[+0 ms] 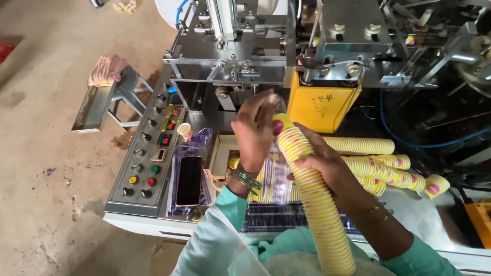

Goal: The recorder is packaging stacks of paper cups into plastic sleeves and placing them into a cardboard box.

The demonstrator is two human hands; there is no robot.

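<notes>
A long stack of yellow paper cups (pixel 312 194) with pink dots rises from my lap toward the machine. My right hand (pixel 327 168) is wrapped around the stack's middle. At the stack's top end, my left hand (pixel 255 128) grips a clear plastic sleeve (pixel 276 179), which hangs down beside the cups. Both wrists wear green bangles. More stacked cups (pixel 378 166) lie on their sides on the tray behind my hands.
A grey control panel (pixel 148 168) with knobs and coloured buttons sits at left, a black phone (pixel 189 180) beside it. One loose cup (pixel 184 131) stands near the panel. The metal cup machine (pixel 266 56) with a yellow housing (pixel 319 105) fills the back. A metal stool (pixel 110 94) stands on the dirt floor.
</notes>
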